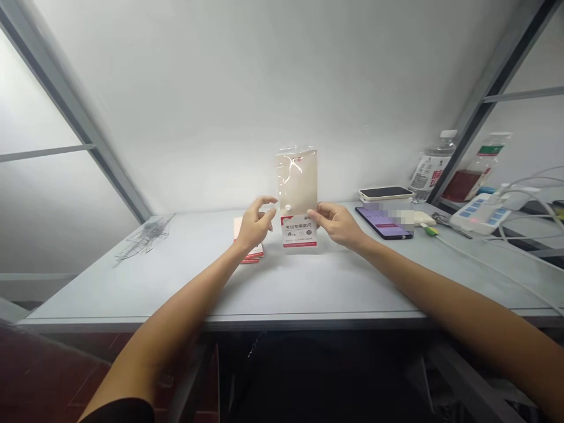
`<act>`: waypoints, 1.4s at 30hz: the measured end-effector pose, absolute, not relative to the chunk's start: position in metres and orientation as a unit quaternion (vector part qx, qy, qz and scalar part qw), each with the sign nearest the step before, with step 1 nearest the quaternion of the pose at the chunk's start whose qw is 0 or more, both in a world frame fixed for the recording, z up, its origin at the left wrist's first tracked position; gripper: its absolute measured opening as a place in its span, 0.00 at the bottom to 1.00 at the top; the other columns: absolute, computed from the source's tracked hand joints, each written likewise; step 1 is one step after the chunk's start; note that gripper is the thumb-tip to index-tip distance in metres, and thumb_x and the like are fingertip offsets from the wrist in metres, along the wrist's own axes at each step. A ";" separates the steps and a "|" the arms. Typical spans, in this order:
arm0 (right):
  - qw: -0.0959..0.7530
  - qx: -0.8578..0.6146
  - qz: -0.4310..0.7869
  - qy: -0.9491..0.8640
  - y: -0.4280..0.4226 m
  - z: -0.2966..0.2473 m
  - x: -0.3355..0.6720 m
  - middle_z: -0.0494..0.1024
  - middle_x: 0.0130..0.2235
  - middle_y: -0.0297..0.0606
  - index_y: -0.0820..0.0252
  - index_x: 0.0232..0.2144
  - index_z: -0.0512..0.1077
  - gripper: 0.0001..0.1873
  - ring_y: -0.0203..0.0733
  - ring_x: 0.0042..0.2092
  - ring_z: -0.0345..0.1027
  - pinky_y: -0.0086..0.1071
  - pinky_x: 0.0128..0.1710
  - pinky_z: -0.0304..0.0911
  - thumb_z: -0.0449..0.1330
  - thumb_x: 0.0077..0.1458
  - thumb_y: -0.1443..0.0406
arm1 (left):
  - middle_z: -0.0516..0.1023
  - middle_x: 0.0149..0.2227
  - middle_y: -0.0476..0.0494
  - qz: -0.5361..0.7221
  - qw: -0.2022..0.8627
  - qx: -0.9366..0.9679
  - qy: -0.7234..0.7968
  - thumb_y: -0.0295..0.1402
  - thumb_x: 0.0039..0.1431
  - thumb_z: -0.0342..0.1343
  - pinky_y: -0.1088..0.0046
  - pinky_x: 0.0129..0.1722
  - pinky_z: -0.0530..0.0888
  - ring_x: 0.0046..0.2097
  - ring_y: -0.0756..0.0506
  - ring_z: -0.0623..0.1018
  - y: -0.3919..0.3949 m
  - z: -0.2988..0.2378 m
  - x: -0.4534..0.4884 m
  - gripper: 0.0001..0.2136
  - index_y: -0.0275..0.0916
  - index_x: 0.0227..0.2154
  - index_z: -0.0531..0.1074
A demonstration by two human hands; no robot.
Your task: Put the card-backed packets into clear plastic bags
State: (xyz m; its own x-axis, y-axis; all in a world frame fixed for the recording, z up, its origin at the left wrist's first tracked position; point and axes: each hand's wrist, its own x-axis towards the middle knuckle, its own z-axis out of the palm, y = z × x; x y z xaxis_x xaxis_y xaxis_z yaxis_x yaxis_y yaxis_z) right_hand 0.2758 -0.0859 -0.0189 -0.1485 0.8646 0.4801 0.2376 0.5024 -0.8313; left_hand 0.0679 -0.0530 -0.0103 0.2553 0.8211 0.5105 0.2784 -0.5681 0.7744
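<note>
Upright above the table stands a clear plastic button-closure packet of a ruler set (297, 188), with a red-and-white paper label (298, 230) at its lower end. My right hand (335, 224) grips the packet's right edge between thumb and fingers. My left hand (255, 223) is at the left edge, thumb and fingers apart, and its thumb tip reaches the plastic near a white round button (288, 207). Behind my left hand, a small stack of red-and-white packets (249, 259) lies on the table, partly hidden by that hand.
On the pale grey table (185, 288), crumpled clear wrap (143, 238) lies at the left. A smartphone (383, 223), a second phone (385, 192), plastic bottles (432, 164), a power strip (484, 214) and cables sit at the right, against a white wall.
</note>
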 end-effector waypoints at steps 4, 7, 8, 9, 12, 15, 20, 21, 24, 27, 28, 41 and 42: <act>0.514 -0.396 0.303 -0.698 -0.086 -0.019 0.276 0.75 0.29 0.36 0.61 0.26 0.69 0.18 0.39 0.31 0.69 0.34 0.33 0.67 0.57 0.51 0.50 | 0.67 0.51 0.45 0.472 0.232 0.771 0.358 0.38 0.55 0.51 0.70 0.37 0.71 0.42 0.47 0.73 -0.056 -0.005 0.068 0.09 0.41 0.32 0.73; 0.506 -0.396 0.305 -0.703 -0.086 -0.020 0.277 0.75 0.29 0.37 0.61 0.27 0.70 0.18 0.40 0.32 0.69 0.34 0.34 0.67 0.57 0.51 0.51 | 0.65 0.54 0.48 0.460 0.193 0.781 0.376 0.42 0.52 0.55 0.65 0.48 0.67 0.57 0.41 0.62 -0.059 -0.002 0.069 0.09 0.44 0.30 0.75; 0.503 -0.397 0.306 -0.704 -0.086 -0.020 0.277 0.75 0.30 0.37 0.61 0.28 0.70 0.18 0.40 0.32 0.69 0.34 0.34 0.67 0.57 0.51 0.51 | 0.65 0.55 0.49 0.458 0.192 0.780 0.380 0.43 0.52 0.55 0.63 0.51 0.65 0.58 0.41 0.60 -0.060 -0.002 0.070 0.10 0.45 0.30 0.75; 0.500 -0.397 0.309 -0.705 -0.086 -0.021 0.277 0.75 0.30 0.38 0.61 0.29 0.70 0.18 0.40 0.33 0.69 0.34 0.34 0.67 0.56 0.51 0.51 | 0.65 0.55 0.49 0.459 0.194 0.778 0.382 0.44 0.51 0.56 0.62 0.53 0.63 0.59 0.42 0.59 -0.060 -0.003 0.070 0.10 0.45 0.29 0.75; 0.492 -0.397 0.309 -0.710 -0.087 -0.021 0.277 0.76 0.33 0.39 0.61 0.31 0.71 0.19 0.41 0.33 0.70 0.34 0.35 0.67 0.56 0.51 0.50 | 0.64 0.56 0.50 0.464 0.210 0.771 0.381 0.44 0.50 0.56 0.60 0.57 0.59 0.60 0.42 0.58 -0.058 -0.004 0.071 0.10 0.44 0.27 0.75; 0.485 -0.406 0.292 -0.717 -0.088 -0.020 0.277 0.76 0.31 0.38 0.61 0.28 0.71 0.19 0.41 0.33 0.69 0.34 0.34 0.67 0.56 0.51 0.50 | 0.64 0.57 0.50 0.456 0.250 0.779 0.351 0.44 0.52 0.55 0.61 0.58 0.58 0.60 0.43 0.60 -0.058 -0.004 0.071 0.11 0.43 0.27 0.75; 0.472 -0.407 0.292 -0.726 -0.091 -0.020 0.275 0.77 0.32 0.38 0.61 0.29 0.72 0.19 0.43 0.35 0.71 0.35 0.36 0.67 0.55 0.51 0.50 | 0.69 0.53 0.47 0.433 0.313 0.788 0.306 0.43 0.55 0.53 0.64 0.54 0.63 0.55 0.43 0.67 -0.058 -0.002 0.071 0.13 0.40 0.24 0.75; 0.470 -0.405 0.297 -0.726 -0.091 -0.021 0.275 0.77 0.34 0.39 0.60 0.31 0.72 0.19 0.43 0.36 0.71 0.35 0.37 0.67 0.55 0.51 0.50 | 0.70 0.52 0.46 0.435 0.315 0.785 0.310 0.42 0.54 0.53 0.64 0.54 0.64 0.55 0.43 0.67 -0.058 -0.003 0.072 0.13 0.40 0.24 0.75; 0.465 -0.404 0.295 -0.730 -0.091 -0.022 0.275 0.78 0.35 0.39 0.60 0.32 0.73 0.19 0.43 0.36 0.71 0.35 0.37 0.67 0.55 0.51 0.50 | 0.71 0.49 0.45 0.442 0.318 0.773 0.326 0.43 0.53 0.54 0.66 0.52 0.65 0.53 0.43 0.68 -0.054 -0.005 0.071 0.12 0.40 0.25 0.75; 0.461 -0.416 0.268 -0.737 -0.090 -0.023 0.275 0.77 0.31 0.38 0.60 0.28 0.72 0.19 0.41 0.33 0.71 0.34 0.36 0.67 0.55 0.51 0.50 | 0.73 0.47 0.44 0.447 0.317 0.764 0.340 0.43 0.52 0.55 0.67 0.49 0.68 0.51 0.43 0.69 -0.052 -0.007 0.071 0.12 0.40 0.26 0.75; 0.460 -0.420 0.260 -0.738 -0.089 -0.023 0.276 0.77 0.30 0.38 0.60 0.27 0.72 0.19 0.41 0.33 0.71 0.33 0.35 0.67 0.55 0.52 0.50 | 0.73 0.46 0.44 0.449 0.314 0.762 0.346 0.43 0.51 0.56 0.67 0.48 0.68 0.51 0.43 0.70 -0.051 -0.007 0.071 0.12 0.40 0.26 0.75; 0.468 -0.459 0.242 -0.715 -0.081 -0.023 0.283 0.76 0.28 0.38 0.62 0.27 0.71 0.20 0.39 0.28 0.72 0.35 0.34 0.68 0.55 0.51 0.50 | 0.72 0.45 0.44 0.478 0.319 0.743 0.343 0.44 0.54 0.53 0.69 0.46 0.69 0.48 0.45 0.72 -0.048 -0.010 0.072 0.13 0.40 0.28 0.76; 0.469 -0.465 0.242 -0.711 -0.080 -0.023 0.284 0.76 0.28 0.38 0.62 0.28 0.71 0.20 0.39 0.28 0.72 0.36 0.35 0.68 0.55 0.51 0.50 | 0.72 0.46 0.43 0.481 0.330 0.737 0.341 0.44 0.54 0.52 0.69 0.46 0.70 0.47 0.45 0.72 -0.046 -0.011 0.071 0.14 0.39 0.28 0.75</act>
State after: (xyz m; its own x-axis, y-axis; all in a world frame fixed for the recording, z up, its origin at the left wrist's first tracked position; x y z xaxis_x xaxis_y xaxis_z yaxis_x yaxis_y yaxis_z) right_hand 0.2840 -0.0800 -0.0229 -0.1274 0.8876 0.4426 0.4335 0.4512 -0.7801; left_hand 0.0713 -0.0462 -0.0110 0.3038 0.8203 0.4845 0.1850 -0.5497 0.8146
